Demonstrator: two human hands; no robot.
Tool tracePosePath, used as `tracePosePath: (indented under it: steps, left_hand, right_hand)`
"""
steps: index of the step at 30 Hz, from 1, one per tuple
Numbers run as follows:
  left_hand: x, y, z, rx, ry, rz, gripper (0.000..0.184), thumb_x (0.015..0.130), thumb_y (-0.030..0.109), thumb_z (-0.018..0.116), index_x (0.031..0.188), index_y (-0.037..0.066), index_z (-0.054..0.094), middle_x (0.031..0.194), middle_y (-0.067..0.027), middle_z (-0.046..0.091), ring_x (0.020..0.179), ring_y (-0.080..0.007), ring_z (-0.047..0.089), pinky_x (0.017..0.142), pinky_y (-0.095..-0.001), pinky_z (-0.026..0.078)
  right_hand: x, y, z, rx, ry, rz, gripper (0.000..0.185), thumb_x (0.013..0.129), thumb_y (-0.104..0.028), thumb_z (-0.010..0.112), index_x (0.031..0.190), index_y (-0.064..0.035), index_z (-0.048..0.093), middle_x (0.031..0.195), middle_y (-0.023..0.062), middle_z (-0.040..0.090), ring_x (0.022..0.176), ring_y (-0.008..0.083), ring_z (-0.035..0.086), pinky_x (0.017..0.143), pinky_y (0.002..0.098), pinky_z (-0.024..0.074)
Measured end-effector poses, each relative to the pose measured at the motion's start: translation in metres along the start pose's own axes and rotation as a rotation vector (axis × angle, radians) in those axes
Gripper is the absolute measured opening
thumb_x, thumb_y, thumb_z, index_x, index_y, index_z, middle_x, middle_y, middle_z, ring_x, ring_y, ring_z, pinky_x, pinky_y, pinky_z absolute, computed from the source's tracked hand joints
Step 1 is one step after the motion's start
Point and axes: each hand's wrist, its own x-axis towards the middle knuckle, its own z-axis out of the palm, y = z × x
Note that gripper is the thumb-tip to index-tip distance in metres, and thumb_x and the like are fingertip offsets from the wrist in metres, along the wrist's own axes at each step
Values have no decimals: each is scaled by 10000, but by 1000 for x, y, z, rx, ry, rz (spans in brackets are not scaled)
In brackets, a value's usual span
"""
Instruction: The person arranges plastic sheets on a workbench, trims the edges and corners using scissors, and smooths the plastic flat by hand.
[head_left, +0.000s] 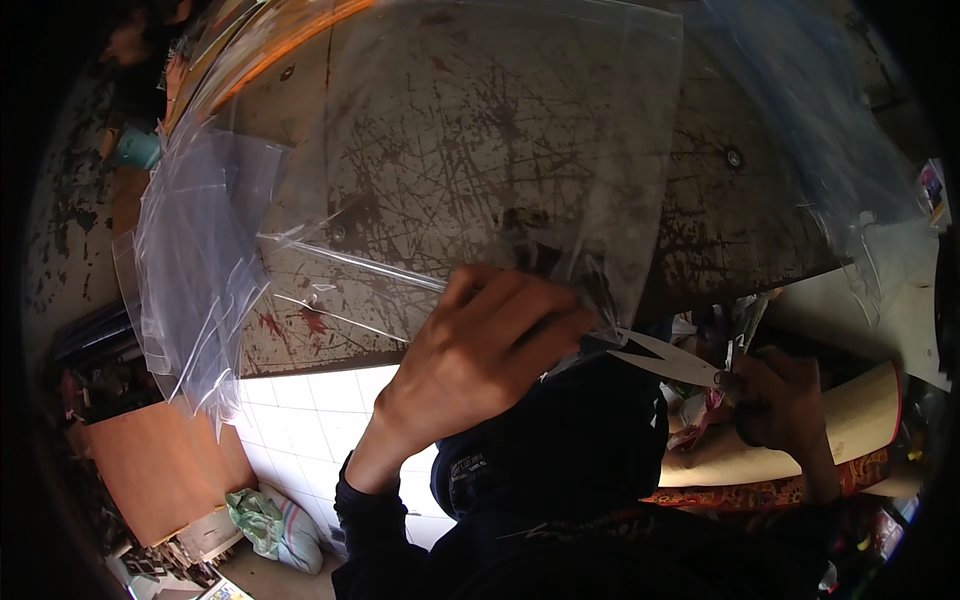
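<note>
A clear plastic sheet (620,130) lies over the scratched dark table (450,130), its near edge gathered at the table's front. My left hand (490,350) has its fingers closed on this edge. To the right, my right hand (785,400) is wrapped round the handles of a pair of scissors (670,362). The scissor blades stand apart and point left, their tips close to the plastic beside my left fingers. The handles are mostly hidden by my right hand.
A pile of clear plastic pieces (200,260) hangs over the table's left edge. More bluish plastic (800,110) lies at the right. Below are a brown board (170,465), a sack (295,540) and a rolled pale sheet (800,440). At the upper left is a teal cup (137,148).
</note>
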Motion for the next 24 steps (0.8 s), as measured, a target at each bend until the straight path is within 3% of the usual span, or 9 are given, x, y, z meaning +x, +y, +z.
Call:
tracePosePath:
  steps: [6,9,11,15,17,18,20,24]
  left_hand:
    - [1,13,11,105,55,34,144,658,100,666,801,84,655,814,0,580,744,-132,570,717,-286,380]
    - [3,14,9,111,9,11,152,651,144,703,782,91,649,810,2,575,748,-138,564,693,-298,381]
    - [5,13,8,101,-38,-12,202,639,194,754,787,101,655,818,6,584,766,-142,567,683,-302,385]
    - [7,6,14,11,-17,1,181,652,143,746,760,77,617,801,-25,552,745,-178,555,645,-321,407]
    - [9,7,18,-52,6,0,175,660,119,740,760,69,606,800,-33,547,736,-190,553,634,-332,416]
    - [12,10,20,-52,32,-11,170,666,99,731,768,67,599,812,-44,544,736,-201,552,633,-341,420]
    - [16,15,25,-48,55,-10,168,673,79,723,776,65,591,823,-55,542,736,-212,550,632,-351,425]
    - [19,28,39,-38,138,-105,175,677,38,700,807,54,585,846,-72,534,758,-230,545,632,-353,427]
  right_hand:
    - [3,0,-1,40,-38,14,529,530,-339,833,926,-66,611,695,42,618,523,167,604,455,285,478]
    - [4,3,-1,172,-76,65,469,568,-228,834,938,-51,606,686,44,623,551,151,618,489,261,483]
    - [-3,11,10,390,129,271,430,610,-90,806,978,-39,589,696,47,634,610,139,639,536,249,489]
    - [19,-10,-3,231,206,273,427,659,9,737,1044,-47,563,754,68,652,637,139,649,568,252,493]
    - [31,-27,-10,608,166,625,465,689,34,688,1114,-72,534,913,117,648,771,169,657,635,282,499]
    - [39,-31,-13,610,177,626,465,689,34,688,1114,-72,534,913,117,648,771,169,657,635,282,499]
    - [60,-36,-18,614,206,190,492,719,47,637,1174,-80,500,1057,154,593,914,233,629,722,314,486]
    - [111,-52,1,558,342,277,500,744,39,609,1211,-76,473,1129,164,551,1013,295,576,782,340,465]
